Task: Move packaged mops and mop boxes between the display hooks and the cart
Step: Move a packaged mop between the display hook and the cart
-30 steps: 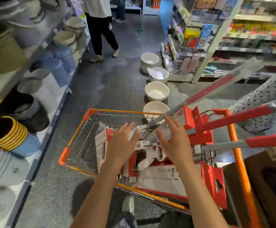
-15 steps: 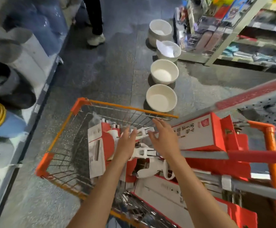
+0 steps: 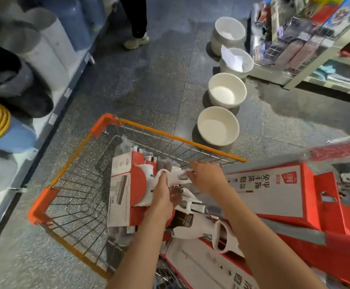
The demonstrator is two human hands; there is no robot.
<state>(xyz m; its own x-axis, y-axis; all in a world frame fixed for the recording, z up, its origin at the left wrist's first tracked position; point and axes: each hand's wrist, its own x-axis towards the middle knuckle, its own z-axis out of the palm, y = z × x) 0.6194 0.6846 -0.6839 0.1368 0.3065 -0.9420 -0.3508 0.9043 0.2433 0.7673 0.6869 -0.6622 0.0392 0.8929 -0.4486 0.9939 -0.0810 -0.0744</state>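
Mop box (image 3: 267,190) (red seal logo) — Chinese writing, in cart (image 3: 170,137).

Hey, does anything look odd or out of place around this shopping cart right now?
Yes. Four white basins sit in a row on the aisle floor just past the cart, and one holds a loose sheet of paper. Several mop boxes lie tilted across the cart's right side instead of inside the basket.
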